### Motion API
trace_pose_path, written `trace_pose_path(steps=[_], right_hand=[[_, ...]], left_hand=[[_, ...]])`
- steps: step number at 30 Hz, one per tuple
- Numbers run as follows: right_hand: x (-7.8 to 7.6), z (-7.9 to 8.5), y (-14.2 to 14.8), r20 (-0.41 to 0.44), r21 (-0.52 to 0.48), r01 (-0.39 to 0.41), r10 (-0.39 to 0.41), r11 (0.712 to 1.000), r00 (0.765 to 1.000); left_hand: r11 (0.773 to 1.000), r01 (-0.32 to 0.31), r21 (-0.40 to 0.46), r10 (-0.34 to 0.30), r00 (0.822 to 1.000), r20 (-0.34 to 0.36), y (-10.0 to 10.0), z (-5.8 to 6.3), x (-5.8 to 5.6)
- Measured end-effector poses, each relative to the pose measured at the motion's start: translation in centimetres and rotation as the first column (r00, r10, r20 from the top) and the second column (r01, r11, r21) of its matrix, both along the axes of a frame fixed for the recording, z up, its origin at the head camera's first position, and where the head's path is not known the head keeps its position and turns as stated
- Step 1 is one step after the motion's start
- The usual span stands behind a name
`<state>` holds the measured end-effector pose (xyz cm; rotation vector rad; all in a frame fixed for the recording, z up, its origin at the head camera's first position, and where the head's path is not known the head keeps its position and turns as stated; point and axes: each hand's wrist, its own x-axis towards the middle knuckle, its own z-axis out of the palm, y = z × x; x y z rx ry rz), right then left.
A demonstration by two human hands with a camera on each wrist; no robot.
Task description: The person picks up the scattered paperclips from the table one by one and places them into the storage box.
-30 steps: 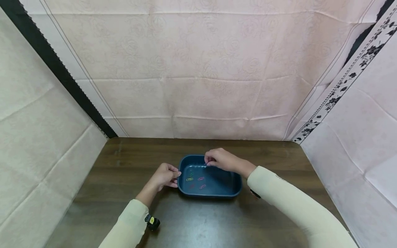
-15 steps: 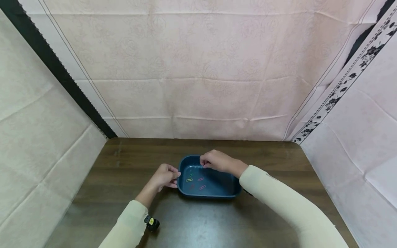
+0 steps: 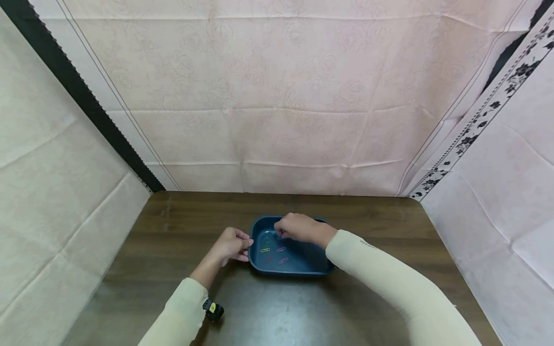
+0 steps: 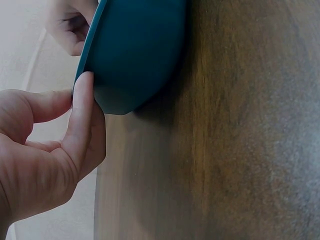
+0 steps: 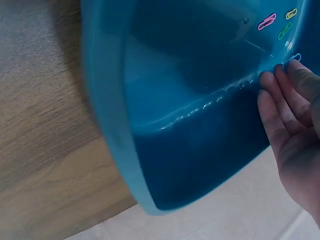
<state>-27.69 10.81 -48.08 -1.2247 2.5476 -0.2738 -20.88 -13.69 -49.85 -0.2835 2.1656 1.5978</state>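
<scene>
A dark blue plastic tray [image 3: 309,262] stands on the wooden table. My left hand [image 3: 231,246] pinches its left rim between thumb and fingers, as the left wrist view also shows. Inside the tray, near the far left corner, my right hand [image 3: 302,228] pinches a light blue paper clip [image 5: 292,60] at the fingertips, low by the tray floor. Close to it lie a green paper clip [image 5: 285,30], a yellow paper clip [image 5: 291,14] and a pink paper clip [image 5: 267,21]. Another pink paper clip [image 3: 283,261] and a faint red one [image 3: 268,259] lie nearer the front.
Brown wooden table [image 3: 207,211] surrounds the tray. Pale cloth [image 3: 277,96] hangs behind it and along both sides. A black device [image 3: 213,310] is strapped to the left wrist.
My right hand has moved left and slightly nearer within the tray, lowering toward the floor by the other paper clips. The left hand keeps its hold on the rim.
</scene>
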Motion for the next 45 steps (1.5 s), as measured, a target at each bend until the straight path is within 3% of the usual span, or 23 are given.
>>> trace_pose_path(steps=[15, 37, 45], right_hand=[[0.4, -1.5, -1.3, -0.026, 0.084, 0.027, -0.025, 0.996, 0.999], [0.7, -1.9, -2.2, -0.044, 0.169, 0.075, -0.068, 0.983, 0.997], [0.4, -1.4, -2.0, -0.048, 0.178, 0.058, -0.05, 0.982, 0.998]], left_hand=[[1.0, -0.008, 0.014, 0.008, 1.0, -0.001, -0.1, -0.2, 0.3], [1.0, -0.006, 0.008, 0.006, 1.0, -0.007, 0.0, -0.3, 0.2], [1.0, 0.002, 0.0, -0.002, 1.0, -0.01, 0.0, 0.0, 0.1]])
